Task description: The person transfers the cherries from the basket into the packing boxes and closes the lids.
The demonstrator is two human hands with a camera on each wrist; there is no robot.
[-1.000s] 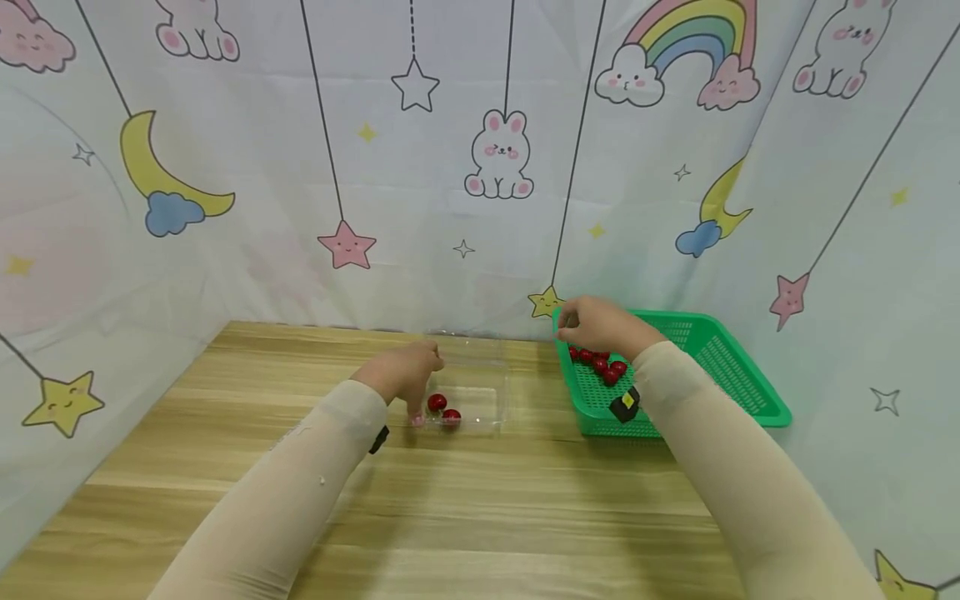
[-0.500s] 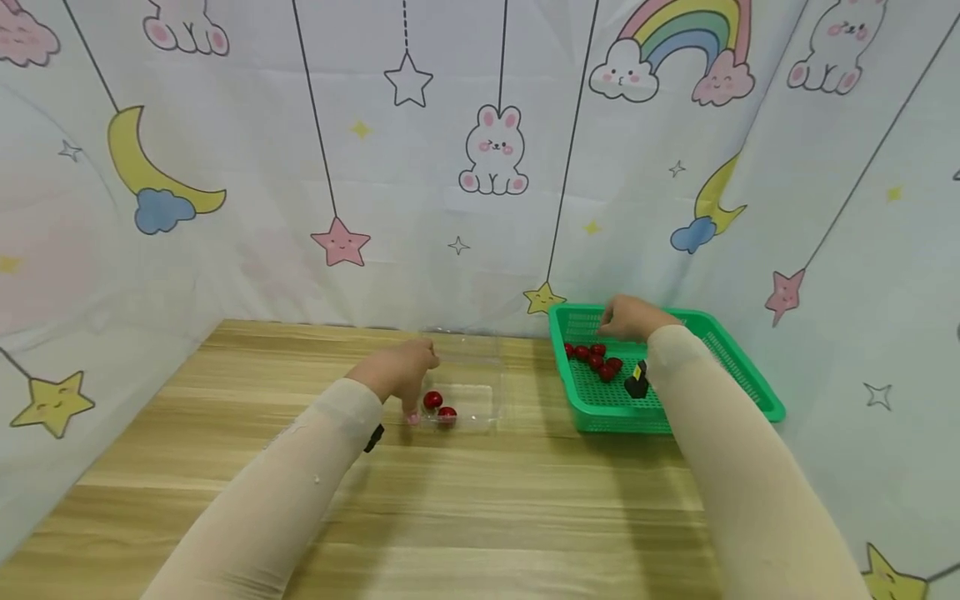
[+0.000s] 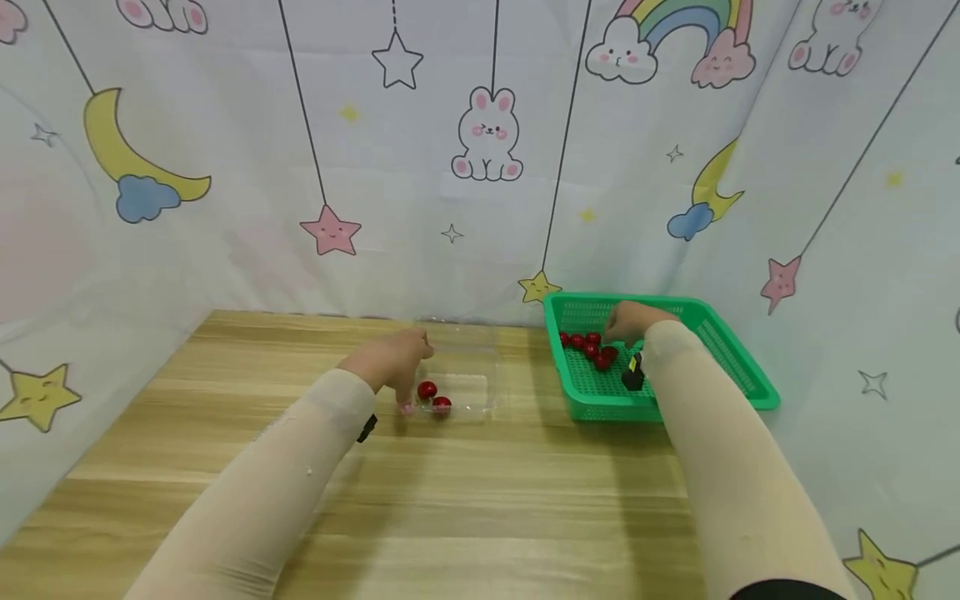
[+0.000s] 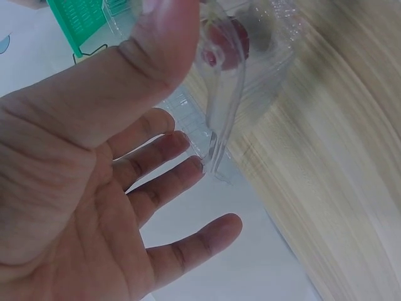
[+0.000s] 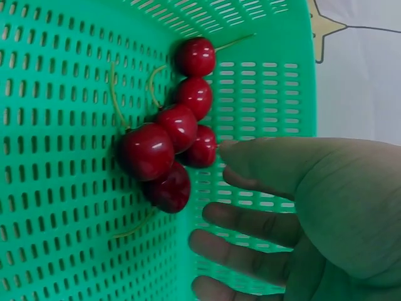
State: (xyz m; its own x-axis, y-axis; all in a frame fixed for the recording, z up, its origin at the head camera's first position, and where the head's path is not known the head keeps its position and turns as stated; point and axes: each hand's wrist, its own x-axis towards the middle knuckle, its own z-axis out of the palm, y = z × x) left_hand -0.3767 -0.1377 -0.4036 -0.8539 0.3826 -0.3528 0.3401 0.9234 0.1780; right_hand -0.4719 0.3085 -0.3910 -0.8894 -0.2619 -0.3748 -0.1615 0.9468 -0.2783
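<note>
My left hand [image 3: 390,360] grips the left side of a clear plastic box [image 3: 491,392]. In the left wrist view the thumb [image 4: 164,47] lies over the box's rim, with fingertips against the lid side. The box's lid stands raised at the back. Inside sit two red cherries, one at the left [image 3: 427,389] and another at the front wall [image 3: 442,406]. Within the green basket [image 3: 564,379], my right hand [image 3: 633,321] pinches the stem of a cherry [image 5: 202,148] between thumb and forefinger; its other fingers stay spread. That cherry rests among several others [image 5: 147,152].
The basket stands at the right rear of the wooden table [image 3: 480,500], close to the patterned cloth backdrop [image 3: 420,183]. Between box and basket lies a strip of bare wood. The basket's raised, slotted walls surround the right hand.
My right hand has moved from over the basket's left rim rightward, then down to the cherries. The left hand keeps its place on the box. The head view has shifted slightly.
</note>
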